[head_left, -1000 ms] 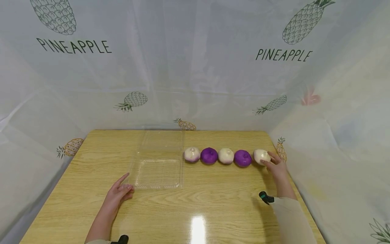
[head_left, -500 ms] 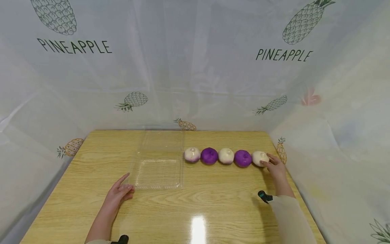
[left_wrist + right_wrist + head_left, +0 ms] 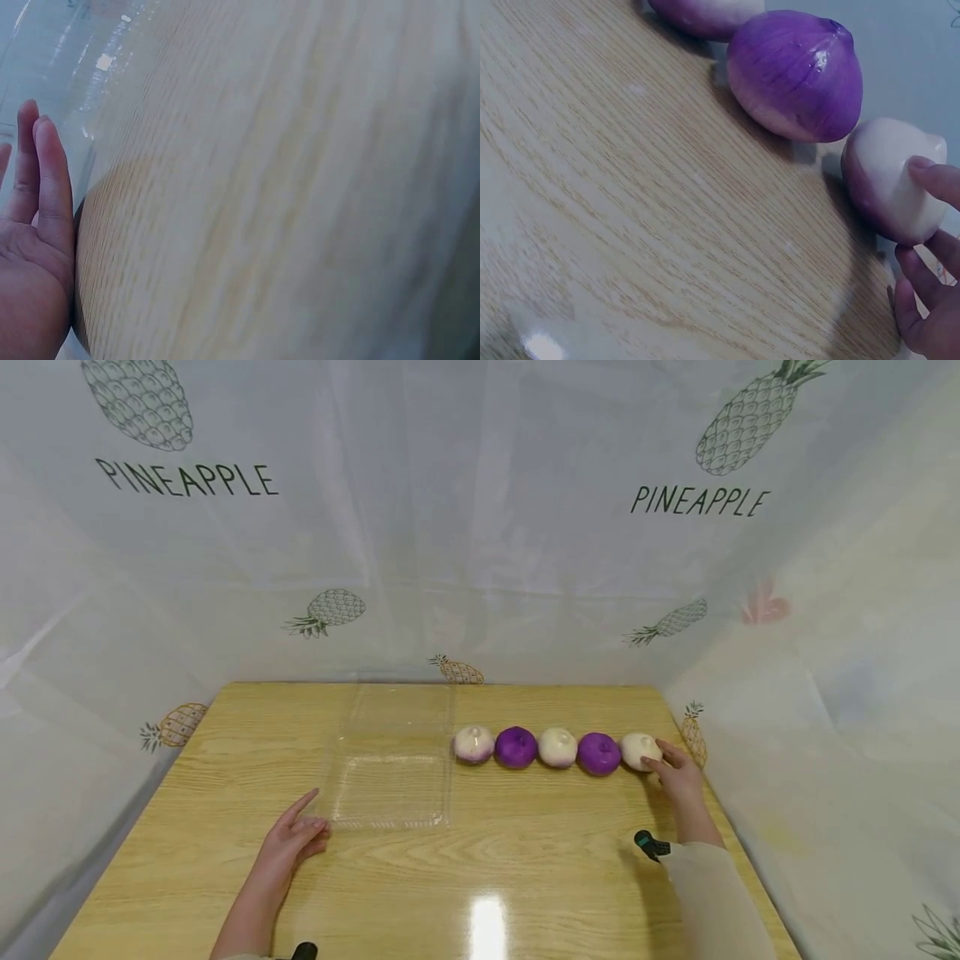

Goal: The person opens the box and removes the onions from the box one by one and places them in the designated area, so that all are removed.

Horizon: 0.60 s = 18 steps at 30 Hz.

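Observation:
At the right end of a row of onions, my right hand (image 3: 681,777) holds a white onion (image 3: 637,751) between thumb and fingers. In the right wrist view this onion (image 3: 896,180) shows a purple underside and sits on the table close beside a purple onion (image 3: 799,79); I cannot tell whether the two touch. My left hand (image 3: 287,837) rests at the front left corner of an open clear plastic clamshell box (image 3: 393,785). Its fingers (image 3: 52,180) are fairly straight in the left wrist view, alongside the clear plastic, gripping nothing.
The row continues leftward with a purple onion (image 3: 598,753), a white onion (image 3: 557,748), another purple onion (image 3: 516,747) and a white-and-purple onion (image 3: 473,745) beside the box. The wooden table (image 3: 540,843) meets a pineapple-printed curtain (image 3: 525,610) at the back and sides.
The white onion in my right hand has shifted slightly left and toward me, up close to the neighbouring purple onion. My left hand and the box keep their places.

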Each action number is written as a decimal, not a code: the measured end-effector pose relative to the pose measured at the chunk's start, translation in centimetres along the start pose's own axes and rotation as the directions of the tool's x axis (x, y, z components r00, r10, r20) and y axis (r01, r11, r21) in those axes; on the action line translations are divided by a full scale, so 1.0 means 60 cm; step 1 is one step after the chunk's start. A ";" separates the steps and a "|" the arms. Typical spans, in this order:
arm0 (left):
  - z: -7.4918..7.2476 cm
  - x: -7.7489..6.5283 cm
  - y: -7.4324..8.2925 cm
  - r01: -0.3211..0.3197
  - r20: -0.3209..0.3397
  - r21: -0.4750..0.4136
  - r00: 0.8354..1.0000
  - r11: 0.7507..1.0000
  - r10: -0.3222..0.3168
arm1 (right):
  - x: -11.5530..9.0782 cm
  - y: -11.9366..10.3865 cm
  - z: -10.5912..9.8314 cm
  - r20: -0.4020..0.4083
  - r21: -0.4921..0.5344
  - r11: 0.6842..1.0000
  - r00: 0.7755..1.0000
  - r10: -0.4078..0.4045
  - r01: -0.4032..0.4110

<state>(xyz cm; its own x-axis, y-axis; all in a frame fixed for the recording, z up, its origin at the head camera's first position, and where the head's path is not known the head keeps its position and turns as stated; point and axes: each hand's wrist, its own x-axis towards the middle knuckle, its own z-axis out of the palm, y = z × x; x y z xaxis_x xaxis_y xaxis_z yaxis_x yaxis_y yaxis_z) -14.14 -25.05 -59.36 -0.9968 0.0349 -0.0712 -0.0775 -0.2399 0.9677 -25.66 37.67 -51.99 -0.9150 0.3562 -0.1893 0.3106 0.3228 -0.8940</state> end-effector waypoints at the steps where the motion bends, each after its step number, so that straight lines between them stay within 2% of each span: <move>1: 0.001 0.000 -0.001 -0.001 -0.001 0.003 1.000 1.000 0.001 | 0.001 0.001 -0.001 0.000 -0.007 1.000 1.000 -0.002 0.002; 8: 0.004 0.000 0.002 0.030 -0.040 0.046 0.999 0.998 -0.028 | 0.006 0.005 -0.003 0.049 -0.007 1.000 0.999 -0.016 0.017; 18: 0.006 0.000 0.003 0.022 -0.030 0.041 0.999 0.999 -0.021 | 0.004 0.006 -0.004 0.033 -0.023 0.999 0.999 -0.043 0.044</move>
<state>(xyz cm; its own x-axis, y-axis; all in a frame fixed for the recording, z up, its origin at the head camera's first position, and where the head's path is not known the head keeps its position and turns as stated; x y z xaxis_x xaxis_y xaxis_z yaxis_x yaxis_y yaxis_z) -14.16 -24.72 -59.11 -0.9950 0.0107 -0.0990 -0.0991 -0.1988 0.9750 -25.72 38.07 -52.25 -0.9355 0.3130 -0.1638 0.2760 0.3580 -0.8920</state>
